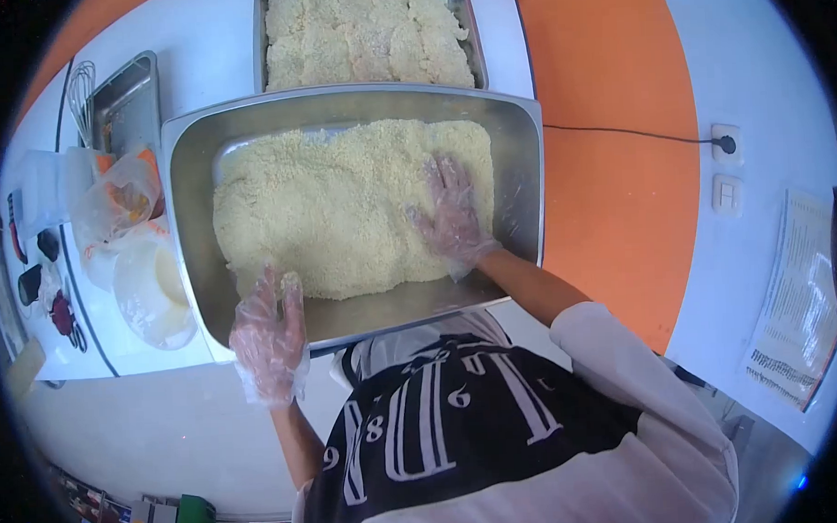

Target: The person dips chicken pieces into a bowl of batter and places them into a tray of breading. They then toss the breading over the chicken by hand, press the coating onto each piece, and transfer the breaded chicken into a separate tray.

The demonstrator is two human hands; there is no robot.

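A deep metal pan (517, 166) holds a wide bed of pale yellow breadcrumbs (315, 201). My right hand (455, 209), in a clear plastic glove, lies flat with fingers spread on the crumbs at the right side. At the pan's front left corner is my left hand (269, 336), gloved the same way. Its fingers are stretched out toward the near edge of the crumbs, and some crumbs stick to a fingertip. Neither hand holds anything. Whether something lies under the crumbs is hidden.
Behind the pan, a second tray (479, 61) holds crumb-coated pieces (365, 37). On the left are a whisk (82, 93), a small metal tray (149, 73), plastic bags (117, 198) and a white tub (148, 289). A cord (626, 134) runs to a wall socket (726, 144).
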